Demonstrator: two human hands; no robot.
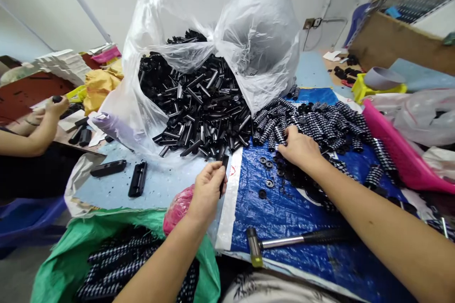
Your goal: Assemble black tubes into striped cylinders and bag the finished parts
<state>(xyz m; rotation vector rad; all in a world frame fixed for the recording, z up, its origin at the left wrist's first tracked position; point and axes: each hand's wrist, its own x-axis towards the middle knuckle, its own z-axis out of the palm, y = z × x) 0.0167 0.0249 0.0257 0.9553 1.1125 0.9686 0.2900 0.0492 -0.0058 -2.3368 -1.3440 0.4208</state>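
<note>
Near the front of the table, my left hand (206, 187) pinches a slim black plastic tube (224, 170), held upright. Behind it, a heap of loose black tubes (199, 99) spills from a clear plastic bag (263, 42). My right hand (301, 149) reaches into a pile of black rollers with white-flecked, ridged surfaces (316, 123). Its fingers are curled down at the pile's near edge, and whatever they grip is hidden. Small round black caps (269, 183) lie scattered on the blue tarp (249, 218), close to the right hand.
A mallet (254, 246) lies along the tarp's front edge. A green sack (53, 265) below holds more flecked rollers. Two black casings (137, 180) rest at left. Pink basket (401, 151) stands at right. Another person's hands (55, 104) work at far left.
</note>
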